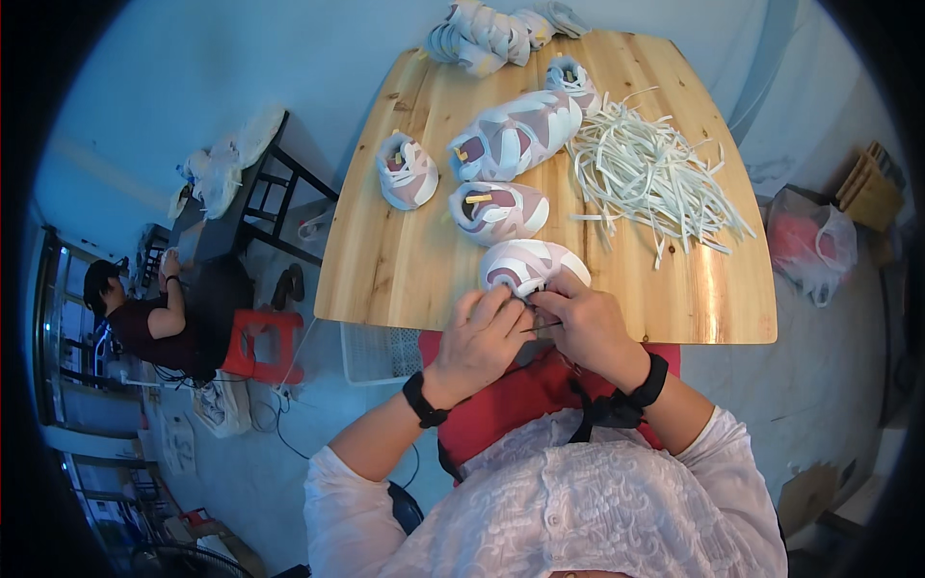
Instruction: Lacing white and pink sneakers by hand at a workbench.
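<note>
At the table's near edge, a white and mauve shoe upper (533, 258) lies under both my hands. The fingers of my left hand (479, 337) are closed on its near edge. My right hand (590, 323) pinches a thin dark rod-like tool (541, 328) at the same edge; its tip is hidden by my fingers. Just beyond lies another shoe upper (525, 214) with a yellow tab inside. Farther off is a row of nested uppers (515, 135). A laced upper (408, 173) stands alone to the left, and another laced upper (570, 79) sits at the back.
Loose white laces (655, 173) are heaped on the right of the wooden table (385, 275). More nested uppers (496, 37) lie at its far edge. A white basket (371, 352) stands below. At far left a person (149, 318) sits near a red stool (260, 347). A plastic bag (812, 241) stands right.
</note>
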A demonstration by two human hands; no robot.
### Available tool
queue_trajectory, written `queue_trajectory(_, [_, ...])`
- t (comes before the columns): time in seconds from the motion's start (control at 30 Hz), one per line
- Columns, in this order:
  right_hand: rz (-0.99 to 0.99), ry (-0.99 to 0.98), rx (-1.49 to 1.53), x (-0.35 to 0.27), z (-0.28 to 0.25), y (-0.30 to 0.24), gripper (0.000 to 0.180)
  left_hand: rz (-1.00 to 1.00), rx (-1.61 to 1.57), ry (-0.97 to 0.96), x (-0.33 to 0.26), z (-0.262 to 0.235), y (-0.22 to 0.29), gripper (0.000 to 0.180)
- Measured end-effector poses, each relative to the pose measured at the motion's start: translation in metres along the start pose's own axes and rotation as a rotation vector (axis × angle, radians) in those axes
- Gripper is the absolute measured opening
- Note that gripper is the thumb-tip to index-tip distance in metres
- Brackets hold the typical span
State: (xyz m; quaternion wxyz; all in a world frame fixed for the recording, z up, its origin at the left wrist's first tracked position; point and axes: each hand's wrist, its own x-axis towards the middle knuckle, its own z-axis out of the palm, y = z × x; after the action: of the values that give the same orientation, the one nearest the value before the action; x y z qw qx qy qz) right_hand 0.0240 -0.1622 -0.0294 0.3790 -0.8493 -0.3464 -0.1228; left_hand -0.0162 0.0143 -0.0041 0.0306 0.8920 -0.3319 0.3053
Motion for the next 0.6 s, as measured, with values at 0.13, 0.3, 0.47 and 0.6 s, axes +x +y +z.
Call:
queue_trajectory(0.13, [-0.008, -0.028, -0.075, 0.003, 0.004, 0.005, 0.016, 0.005, 0.061, -0.221, 0.004, -0.009, -0.016, 0.020])
queue_trajectory(0.3, [0.024, -0.057, -0.042, 0.005, 0.004, 0.006, 0.008, -0.033, -0.039, -0.332, 0.003, -0.009, -0.019, 0.016])
queue_trajectory(0.47, [0.057, -0.088, -0.016, 0.009, -0.001, 0.001, 0.006, -0.089, -0.204, -0.312, -0.001, -0.004, -0.022, 0.014])
queue_trajectory(0.6, [0.113, -0.117, -0.030, 0.015, 0.000, -0.005, 0.008, -0.175, -0.240, -0.351, 0.003, -0.001, -0.026, 0.014])
